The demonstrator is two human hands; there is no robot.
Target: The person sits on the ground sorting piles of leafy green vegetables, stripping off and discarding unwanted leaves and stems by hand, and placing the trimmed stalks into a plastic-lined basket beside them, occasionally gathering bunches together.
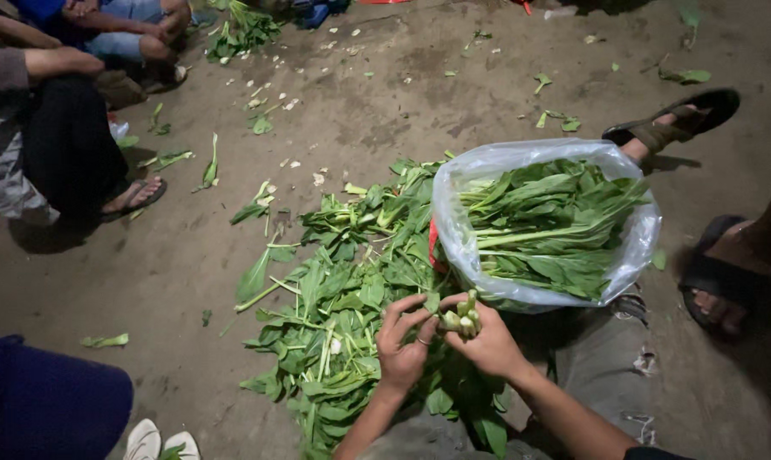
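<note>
Both hands are gripping a small bunch of leafy-green stems (460, 320) at six o'clock: the left hand (402, 345) is pinching the base, the right hand (488, 345) is closing round it. Keeping the cut ends level seems wise before adding it to the greens-filled plastic bag (460, 234) at two o'clock.

Left hand (402, 341) and right hand (486, 342) hold small bunch of cut green stems (460, 319) together. Big pile of green leaves (343, 298) on dirt ground (420, 77). Clear plastic bag (462, 238) full of leafy greens (547, 226) just beside hands. Other people's sandaled feet nearby.
</note>
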